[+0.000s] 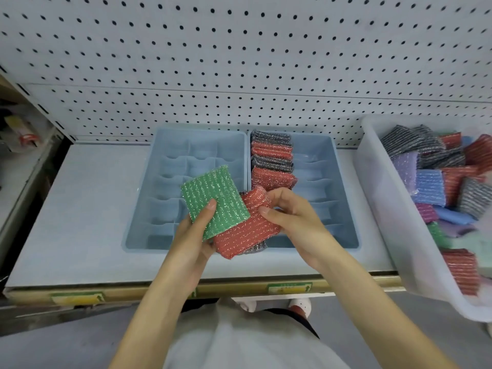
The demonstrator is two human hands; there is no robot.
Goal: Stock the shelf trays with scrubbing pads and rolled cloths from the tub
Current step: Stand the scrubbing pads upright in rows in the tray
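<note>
My left hand [194, 235] holds a fanned stack of scrubbing pads over the trays: a green pad [214, 199] on top, a red pad [245, 230] under it and a grey pad [257, 247] peeking out below. My right hand [290, 214] pinches the red pad's upper right corner. Two light blue divided trays sit on the shelf. The left tray [170, 166] shows bare compartments. The right tray [322, 161] has a row of grey and red pads [271, 158] standing in its left column.
A clear plastic tub [383, 187] at the right holds several loose pads in red, grey, blue, purple and green. White pegboard [239, 62] backs the shelf. The shelf's front edge [159, 288] carries green-yellow price labels. Cluttered shelving stands at the far left.
</note>
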